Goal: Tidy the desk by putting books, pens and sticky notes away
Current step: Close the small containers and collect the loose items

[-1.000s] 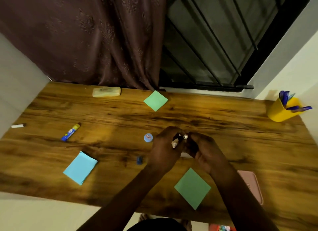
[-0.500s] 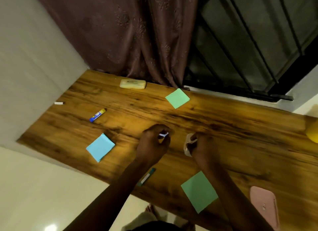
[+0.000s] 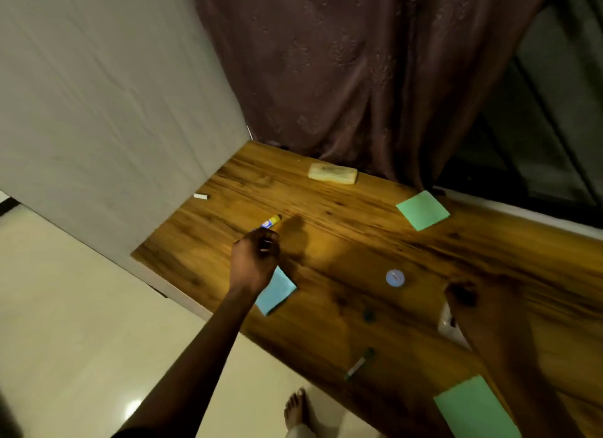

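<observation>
Right now the left hand (image 3: 256, 261) reaches out over the desk (image 3: 489, 258), fingers curled, knuckles just at the near end of the blue-and-yellow pen (image 3: 271, 221). The pen lies flat near the desk's left end. Its long axis runs on a slant from the hand toward the curtain (image 3: 359, 62), yellow tip pointing away from the person. Whether the fingers already pinch it I cannot tell (something small and pale glints among them). The wrist hides a corner of the blue sticky pad (image 3: 278, 291).

The right hand (image 3: 483, 313) is well apart from the left, low on the right. It is blurred over a white object (image 3: 446, 323), and its grip cannot be made out.

A green marker (image 3: 359, 364) lies near the front edge, slanted the same way as the pen, dark cap end farther from the person. Between the hands sit a round blue lid (image 3: 395, 278) and a small dark cap (image 3: 368, 314). One far green sticky note (image 3: 422, 210) lies by the back edge, and a near green sticky note (image 3: 473, 408) sits at the front right. A yellowish case (image 3: 332, 173) rests below the curtain, with a small white piece (image 3: 201, 196) by the wall (image 3: 114, 94).

The desk is dark-grained wood set into a corner. Beyond it are a barred window (image 3: 554, 127), a pale glossy floor (image 3: 81, 307) and a bare foot (image 3: 297, 408).
</observation>
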Motion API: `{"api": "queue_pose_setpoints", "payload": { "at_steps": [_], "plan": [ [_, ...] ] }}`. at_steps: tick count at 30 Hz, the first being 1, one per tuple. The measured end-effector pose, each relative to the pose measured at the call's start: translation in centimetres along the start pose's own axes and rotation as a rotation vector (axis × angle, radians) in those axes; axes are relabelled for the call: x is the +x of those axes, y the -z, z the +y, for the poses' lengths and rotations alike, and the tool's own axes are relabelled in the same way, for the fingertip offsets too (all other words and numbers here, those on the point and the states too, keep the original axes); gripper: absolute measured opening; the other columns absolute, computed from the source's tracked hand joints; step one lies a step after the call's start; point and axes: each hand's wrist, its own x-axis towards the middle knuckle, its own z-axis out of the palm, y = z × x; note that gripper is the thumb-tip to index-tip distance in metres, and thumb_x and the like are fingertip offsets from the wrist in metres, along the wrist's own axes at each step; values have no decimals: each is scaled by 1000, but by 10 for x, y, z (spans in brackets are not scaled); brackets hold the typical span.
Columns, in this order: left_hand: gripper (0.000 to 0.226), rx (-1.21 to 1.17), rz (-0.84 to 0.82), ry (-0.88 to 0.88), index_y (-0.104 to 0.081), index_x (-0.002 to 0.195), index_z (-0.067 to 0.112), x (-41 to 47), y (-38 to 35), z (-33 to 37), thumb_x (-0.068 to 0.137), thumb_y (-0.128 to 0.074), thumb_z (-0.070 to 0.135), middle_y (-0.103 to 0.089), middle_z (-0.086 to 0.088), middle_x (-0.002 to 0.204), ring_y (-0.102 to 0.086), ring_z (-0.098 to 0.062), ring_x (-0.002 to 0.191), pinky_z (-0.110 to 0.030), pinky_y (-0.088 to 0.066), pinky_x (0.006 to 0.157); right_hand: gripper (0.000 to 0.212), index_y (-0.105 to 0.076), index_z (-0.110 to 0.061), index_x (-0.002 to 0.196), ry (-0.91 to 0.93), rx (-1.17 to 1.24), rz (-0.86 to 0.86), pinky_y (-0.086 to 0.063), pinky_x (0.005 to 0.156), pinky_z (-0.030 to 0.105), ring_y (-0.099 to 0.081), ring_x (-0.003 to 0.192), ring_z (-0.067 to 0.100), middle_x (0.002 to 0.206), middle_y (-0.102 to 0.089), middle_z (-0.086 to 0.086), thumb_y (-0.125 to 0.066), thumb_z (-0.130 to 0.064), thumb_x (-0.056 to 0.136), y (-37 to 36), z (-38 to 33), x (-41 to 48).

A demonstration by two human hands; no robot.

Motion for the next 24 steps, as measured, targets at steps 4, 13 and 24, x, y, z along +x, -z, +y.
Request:
{"api": "queue_pose_setpoints", "payload": {
  "at_steps": [4,13,24],
  "plan": [
    [19,61,7,31,-74,102,16,63,39,-44,89,-64,8,-75,4,92,-70,3,80,-21,-60,73,23,-63,-26,73,87,69,40,-36,61,16,-53,64,-6,63,-55,-23,-80,-17,86,-32,-59,5],
    [55,484,-167,17,-53,143,8,189,97,-129,89,-60,18,-53,-20,142,-54,-38,127,-44,-47,105,14,-68,-34,84,38,70,-91,-47,76,26,-67,81,9,81,-68,-15,-77,-25,89,-111,-121,23],
    [38,849,-296,19,-63,125,10,244,95,-181,89,-65,20,-64,-17,126,-57,-41,118,-47,-50,99,18,-70,-44,83,-5,67,-49,-41,71,8,-63,83,-17,79,-68,-29,-76,-27,88,-134,-141,25]
  ]
}}
